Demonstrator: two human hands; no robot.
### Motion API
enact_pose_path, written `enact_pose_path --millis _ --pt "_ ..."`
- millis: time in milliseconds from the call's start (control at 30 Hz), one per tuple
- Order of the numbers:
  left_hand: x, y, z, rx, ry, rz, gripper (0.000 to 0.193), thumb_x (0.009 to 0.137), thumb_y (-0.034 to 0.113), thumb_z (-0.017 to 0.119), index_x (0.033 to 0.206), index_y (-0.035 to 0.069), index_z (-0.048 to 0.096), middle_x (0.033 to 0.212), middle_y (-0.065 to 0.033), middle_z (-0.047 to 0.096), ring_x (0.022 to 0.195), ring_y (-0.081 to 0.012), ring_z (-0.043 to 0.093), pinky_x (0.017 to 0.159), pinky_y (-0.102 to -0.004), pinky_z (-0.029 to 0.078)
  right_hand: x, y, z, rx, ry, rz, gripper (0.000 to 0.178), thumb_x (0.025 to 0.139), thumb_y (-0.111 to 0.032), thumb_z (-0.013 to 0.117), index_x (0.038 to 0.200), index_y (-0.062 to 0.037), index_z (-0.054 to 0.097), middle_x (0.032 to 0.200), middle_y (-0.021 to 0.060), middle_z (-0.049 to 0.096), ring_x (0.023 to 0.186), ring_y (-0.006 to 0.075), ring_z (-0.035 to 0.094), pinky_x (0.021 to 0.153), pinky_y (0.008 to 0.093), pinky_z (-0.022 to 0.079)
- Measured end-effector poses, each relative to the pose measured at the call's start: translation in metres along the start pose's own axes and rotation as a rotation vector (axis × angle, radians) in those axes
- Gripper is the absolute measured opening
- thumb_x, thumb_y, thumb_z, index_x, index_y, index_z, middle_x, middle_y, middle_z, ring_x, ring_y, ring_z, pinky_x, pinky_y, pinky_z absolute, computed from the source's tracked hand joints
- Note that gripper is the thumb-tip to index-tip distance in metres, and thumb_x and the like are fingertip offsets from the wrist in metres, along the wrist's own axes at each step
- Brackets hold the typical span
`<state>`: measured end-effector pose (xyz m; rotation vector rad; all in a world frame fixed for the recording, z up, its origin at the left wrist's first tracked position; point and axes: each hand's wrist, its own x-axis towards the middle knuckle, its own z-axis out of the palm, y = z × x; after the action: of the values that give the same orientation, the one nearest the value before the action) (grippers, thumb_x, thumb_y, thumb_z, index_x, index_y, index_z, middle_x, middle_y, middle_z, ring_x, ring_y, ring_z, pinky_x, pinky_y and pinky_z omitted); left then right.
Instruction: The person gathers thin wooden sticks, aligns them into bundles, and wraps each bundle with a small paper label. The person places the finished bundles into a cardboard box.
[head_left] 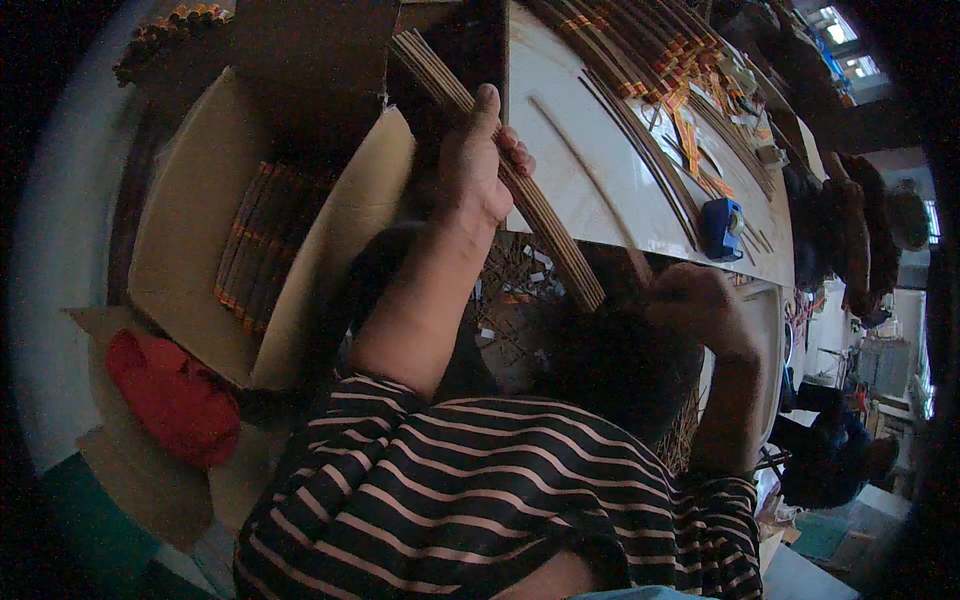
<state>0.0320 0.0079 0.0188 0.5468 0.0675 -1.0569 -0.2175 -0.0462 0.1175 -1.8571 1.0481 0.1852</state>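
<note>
My left hand (480, 165) is closed around a bundle of thin brown incense sticks (560, 240), its thumb pointing up along them. The bundle slants from upper left down to the right, past the near edge of the white table. My right hand (695, 300) is dark and smeared by motion, to the right of the bundle's lower end. A single incense stick (580, 160), also blurred, runs over the table down to the fingers of my right hand, which are closed on its lower end.
Banded bundles of sticks (640, 50) lie at the table's far side, near loose sticks (640, 150) and a blue tape dispenser (722, 230). At left, an open cardboard box (190, 220) holds stacked bundles (265, 240). Below it lies a red cloth-like item (170, 395). Scraps litter the floor (515, 300).
</note>
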Motion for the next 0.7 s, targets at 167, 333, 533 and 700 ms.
enact_pose_path --millis 167,333,533,700 --pt "-0.003 -0.002 0.002 0.011 -0.089 -0.028 0.029 0.082 0.024 0.058 0.062 0.013 0.04 0.053 0.0012 0.039 0.046 -0.0125 0.04 0.041 -0.0272 0.033 0.046 0.016 -0.034 -0.43 0.144 -0.017 0.011 0.072 -0.01 0.062 0.077 -0.0007 0.06 0.069 0.0076 0.06 0.06 0.0134 0.055 0.052 0.0268 0.045" --pt "-0.003 -0.009 0.004 0.001 -0.203 -0.109 0.025 0.079 0.019 0.059 0.063 0.011 0.041 0.052 -0.0001 0.04 0.044 -0.0137 0.039 0.043 -0.0286 0.034 0.139 0.074 -0.064 -0.591 0.339 -0.116 0.018 0.068 -0.016 0.063 0.077 0.0002 0.06 0.068 0.0126 0.06 0.062 0.0196 0.058 0.056 0.0343 0.045" --pt "-0.007 -0.012 0.007 0.036 -0.254 -0.133 0.027 0.077 0.021 0.061 0.06 0.012 0.042 0.052 0.0004 0.041 0.044 -0.0137 0.04 0.043 -0.029 0.034 0.171 0.068 -0.069 -0.813 0.551 0.005 0.03 0.076 -0.031 0.06 0.085 -0.003 0.06 0.082 0.0172 0.061 0.079 0.0313 0.059 0.069 0.0393 0.045" --pt "-0.011 -0.014 0.009 0.037 -0.28 -0.141 0.028 0.077 0.022 0.061 0.059 0.012 0.042 0.051 0.001 0.042 0.043 -0.0129 0.04 0.044 -0.0285 0.034 0.13 0.036 -0.013 -0.241 0.47 -0.505 0.033 0.082 -0.031 0.057 0.1 -0.0021 0.056 0.089 0.0148 0.062 0.075 0.0217 0.058 0.066 0.0347 0.046"
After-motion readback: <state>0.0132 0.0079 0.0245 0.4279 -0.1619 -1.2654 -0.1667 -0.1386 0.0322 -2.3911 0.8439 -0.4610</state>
